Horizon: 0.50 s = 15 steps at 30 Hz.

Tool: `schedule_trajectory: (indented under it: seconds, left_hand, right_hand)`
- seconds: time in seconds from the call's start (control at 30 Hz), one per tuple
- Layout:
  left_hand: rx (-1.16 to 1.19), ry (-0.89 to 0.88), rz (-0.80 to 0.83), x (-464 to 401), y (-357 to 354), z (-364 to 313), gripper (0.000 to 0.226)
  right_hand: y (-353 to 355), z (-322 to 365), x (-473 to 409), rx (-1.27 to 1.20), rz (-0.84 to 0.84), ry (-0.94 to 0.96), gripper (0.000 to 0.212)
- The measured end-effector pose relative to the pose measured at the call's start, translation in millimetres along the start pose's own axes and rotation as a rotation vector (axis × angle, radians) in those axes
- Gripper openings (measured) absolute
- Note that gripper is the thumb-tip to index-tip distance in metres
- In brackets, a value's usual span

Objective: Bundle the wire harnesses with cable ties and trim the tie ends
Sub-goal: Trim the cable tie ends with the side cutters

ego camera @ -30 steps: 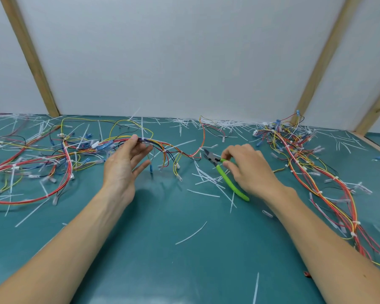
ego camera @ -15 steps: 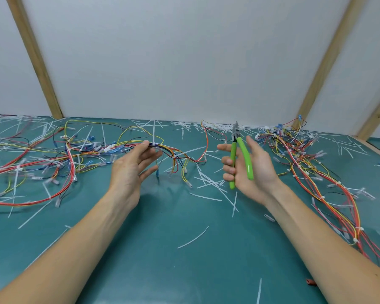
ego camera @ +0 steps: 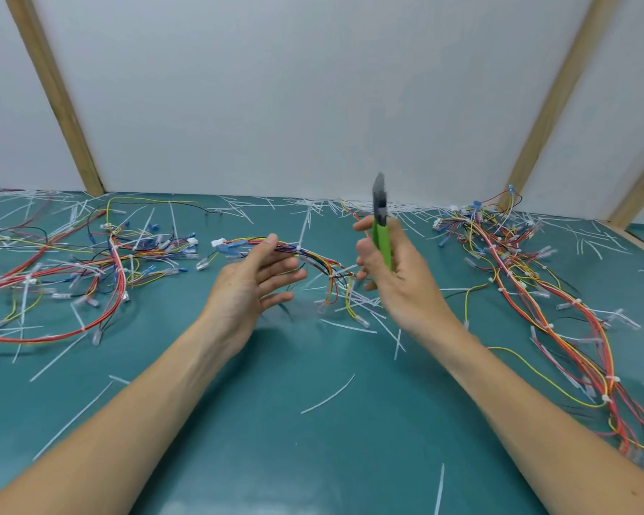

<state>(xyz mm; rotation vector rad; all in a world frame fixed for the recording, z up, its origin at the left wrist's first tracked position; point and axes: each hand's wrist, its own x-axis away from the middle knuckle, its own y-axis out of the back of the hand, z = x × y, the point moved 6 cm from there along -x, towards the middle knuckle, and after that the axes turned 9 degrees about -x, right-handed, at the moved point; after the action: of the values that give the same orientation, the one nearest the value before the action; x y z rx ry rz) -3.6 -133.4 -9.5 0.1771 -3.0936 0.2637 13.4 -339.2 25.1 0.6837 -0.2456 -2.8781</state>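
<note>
My left hand [ego camera: 253, 280] holds a multicoloured wire harness [ego camera: 313, 256] just above the teal table, thumb on top and fingers beneath it. The harness has blue and white connectors at its left end, and its right end droops onto the table. A white cable tie tail [ego camera: 304, 230] sticks up from the harness just right of my thumb. My right hand [ego camera: 402, 284] grips the green-handled cutters [ego camera: 382, 236] upright, with the dark jaws pointing up, a little right of the harness.
A tangle of harnesses [ego camera: 75, 262] lies at the left and another pile [ego camera: 536, 291] runs down the right side. Trimmed white tie ends [ego camera: 328, 394] litter the teal table [ego camera: 313, 459]. Wooden posts and a white wall stand behind.
My right hand picked the cutters off the table and raised them upright. My left hand lifted the harness and drew it away from the left pile toward the centre.
</note>
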Motion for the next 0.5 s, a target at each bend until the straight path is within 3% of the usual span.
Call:
schedule_trajectory:
  seconds: [0.07,0.23,0.5]
  left_hand:
    - [-0.001,0.026,0.012,2,-3,2,0.03]
    - [-0.034,0.014,-0.056,3,1,2,0.029]
    - [-0.084,-0.153,-0.19,0,12,-12,0.022]
  right_hand:
    - [-2,3,4,0.234,0.021,0.106,0.035]
    - [-1,5,10,0.549,-0.052,0.164,0.048]
    - [7,10,7,0.646,-0.09,0.228,0.05]
